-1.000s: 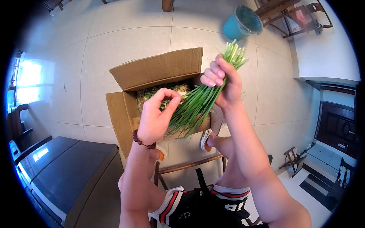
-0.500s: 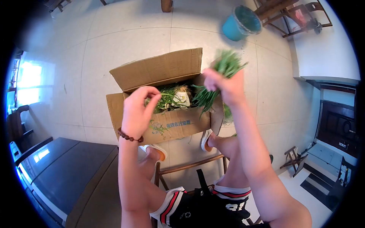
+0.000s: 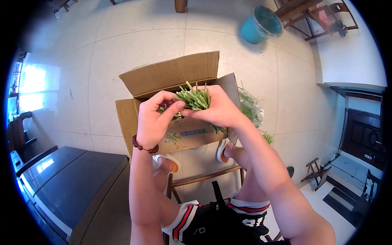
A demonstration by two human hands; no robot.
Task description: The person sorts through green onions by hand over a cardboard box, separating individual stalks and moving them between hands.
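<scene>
My right hand [image 3: 220,107] is wrapped round a bunch of green vegetable stems [image 3: 197,98], their pale cut ends pointing up. Leafy ends hang below that hand, over the box's near wall. Thumb and fingers of my left hand [image 3: 157,112] are pinched together at the left edge of the bunch, against the stem ends; exactly which stems they grip is partly hidden. Both hands are above an open cardboard box [image 3: 175,73]. More greens lie inside it, mostly covered by my hands. A few scraps of green cling to its front.
Right of the box lies a clear plastic bag [image 3: 255,108] with greens, and loose leaves [image 3: 268,139] on the floor. A blue bucket [image 3: 251,32] with a plastic liner stands farther back. A dark glossy surface [image 3: 73,175] is at the left. My feet are close to the box.
My right hand has brought the bunch left and over the box, turning its cut ends upward. My left hand has moved slightly right and now meets the bunch.
</scene>
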